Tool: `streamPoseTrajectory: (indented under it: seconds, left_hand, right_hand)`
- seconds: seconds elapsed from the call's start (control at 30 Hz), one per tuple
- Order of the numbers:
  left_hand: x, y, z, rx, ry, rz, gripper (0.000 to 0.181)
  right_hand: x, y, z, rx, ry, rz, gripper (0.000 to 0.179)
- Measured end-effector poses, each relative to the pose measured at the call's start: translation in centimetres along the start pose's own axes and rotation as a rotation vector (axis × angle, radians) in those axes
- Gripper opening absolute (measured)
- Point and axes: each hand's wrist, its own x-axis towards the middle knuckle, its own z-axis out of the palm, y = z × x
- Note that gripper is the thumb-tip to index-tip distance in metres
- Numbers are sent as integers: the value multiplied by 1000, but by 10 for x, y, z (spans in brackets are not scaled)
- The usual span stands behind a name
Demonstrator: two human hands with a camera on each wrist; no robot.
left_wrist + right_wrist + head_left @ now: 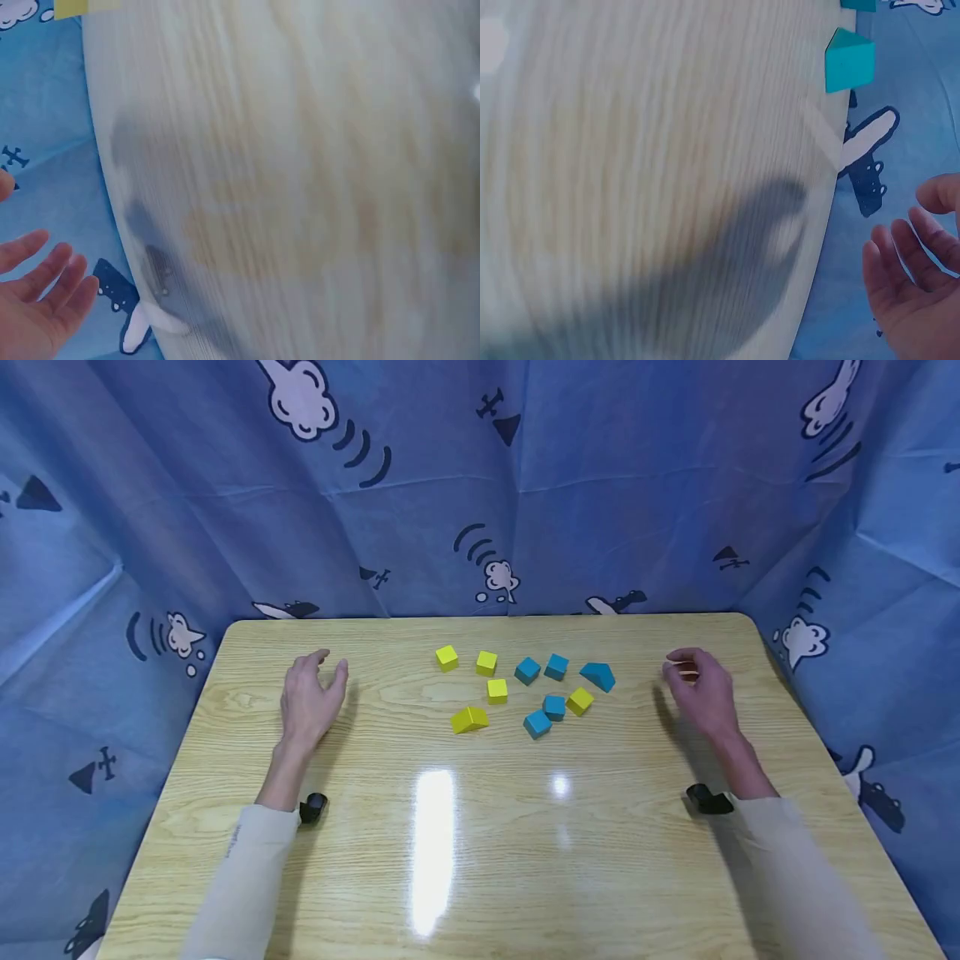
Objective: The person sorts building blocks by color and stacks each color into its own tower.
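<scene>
My left hand (309,700) hovers above the left side of the table with its fingers loosely bent and nothing in them. Over the right side is my right hand (703,690), likewise holding nothing, its fingers relaxed. Between the hands lie several small blocks: yellow cubes (497,692), blue cubes (537,724), a yellow wedge-like block (469,720) and a blue wedge-like block (597,676). Nearest to the right hand is that blue wedge-like block, which the right wrist view also shows. One yellow cube (580,701) sits close beside a blue cube (554,707).
The blocks rest on a light wooden table (360,877) with bright reflections on its surface. A blue patterned curtain (420,468) stands behind it and at both sides. Small black wrist cameras are on the left wrist (312,808) and right wrist (708,800).
</scene>
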Motion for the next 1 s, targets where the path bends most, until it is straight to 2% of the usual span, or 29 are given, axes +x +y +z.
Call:
streamPoseTrajectory:
  seconds: [0.23, 0.5, 0.8, 1.0]
  left_hand:
    - [-4, 8, 7, -100, 6, -3, 47]
    - [-12, 20, 12, -203, -31, -31, 42]
    - [-21, 31, 21, -261, -38, -5, 36]
    - [-25, 39, 25, -274, -61, 10, 33]
  right_hand:
    - [-4, -9, 8, 51, -15, 37, 31]
    - [-10, -25, 19, 100, -57, 24, 30]
    - [-15, -37, 33, 104, -205, 72, 37]
    - [-18, -41, 40, 125, -269, -6, 37]
